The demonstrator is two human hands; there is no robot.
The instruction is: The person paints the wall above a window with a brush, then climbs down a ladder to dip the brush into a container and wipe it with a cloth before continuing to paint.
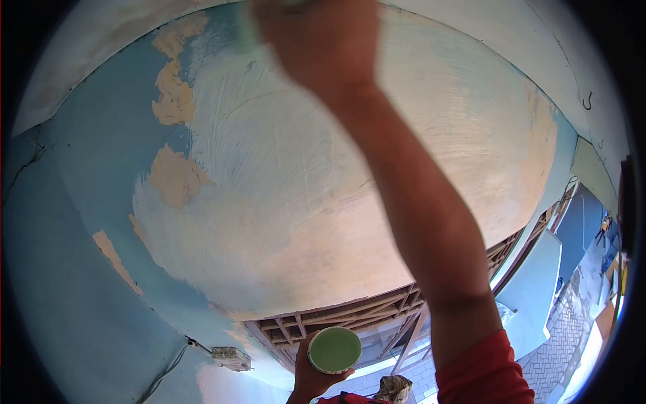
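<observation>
The left hand [304,374] holds a round white cup [329,372], green inside. By the patchy blue-and-cream wall [296,182], the right hand [319,40] blurs; I cannot tell its grip.

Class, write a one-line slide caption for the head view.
Blurred right hand raised before a patchy blue-and-peach wall; left hand holding a round, white-rimmed cup, green inside.

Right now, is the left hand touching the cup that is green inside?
Touching. The head view shows the left hand curled against the outer side of the cup, with no gap between.
</observation>
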